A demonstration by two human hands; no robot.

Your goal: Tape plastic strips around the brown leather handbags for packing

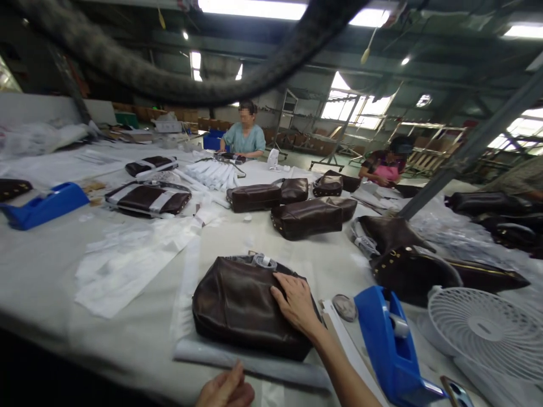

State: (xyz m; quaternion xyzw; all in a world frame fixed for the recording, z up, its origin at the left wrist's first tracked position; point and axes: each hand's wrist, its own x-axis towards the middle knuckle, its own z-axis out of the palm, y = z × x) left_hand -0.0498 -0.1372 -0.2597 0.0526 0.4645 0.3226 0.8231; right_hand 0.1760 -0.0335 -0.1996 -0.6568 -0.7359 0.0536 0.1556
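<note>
A dark brown leather handbag (241,299) lies on its side in front of me. Its handles, bound in pale wrapping (263,261), are at the far edge. My right hand (297,302) rests flat on the bag's right part, with the fingers stretched out. Under the bag's near edge a white wrapping sheet (254,362) forms a rolled strip. Close to that strip, at the bottom of the view, is my left hand (227,390). Its fingers are curled and the thumb is pressed near them; whatever they may hold is hidden, and the frame cuts off the wrist.
A blue tape dispenser (390,345) stands right of the bag, beside a white fan (487,333) and a phone (456,391). Another blue dispenser (46,204) is at left. White sheets (127,265) and several brown bags (307,217) lie beyond. Two people (244,135) work across the table.
</note>
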